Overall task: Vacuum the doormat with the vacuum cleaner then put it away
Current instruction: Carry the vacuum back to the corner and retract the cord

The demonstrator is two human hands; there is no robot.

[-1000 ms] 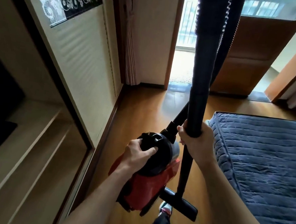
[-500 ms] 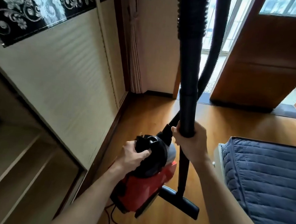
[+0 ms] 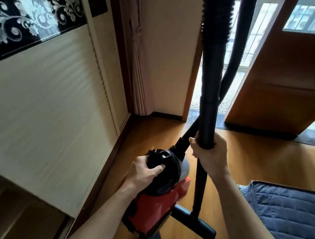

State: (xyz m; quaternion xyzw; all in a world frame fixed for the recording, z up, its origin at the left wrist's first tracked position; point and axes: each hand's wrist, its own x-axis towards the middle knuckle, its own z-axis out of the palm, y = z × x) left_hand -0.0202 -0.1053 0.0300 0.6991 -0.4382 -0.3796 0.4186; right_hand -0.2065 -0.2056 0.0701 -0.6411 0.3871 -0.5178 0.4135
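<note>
I carry a red and black canister vacuum cleaner off the wooden floor. My left hand grips the black handle on top of its body. My right hand grips the black wand, which stands upright. The flat floor nozzle hangs at the wand's lower end, just above the floor. The ribbed hose loops up out of the frame. A patterned mat lies beyond the doorway threshold, partly hidden behind the wand.
A cream wardrobe with a black floral band runs along the left. A tied curtain hangs in the corner. An open wooden door stands at right. A blue quilted mattress lies on the floor at lower right.
I have moved forward toward the doorway with the vacuum in both hands. The mattress has slid lower and right in view, and the wardrobe front looms nearer.
</note>
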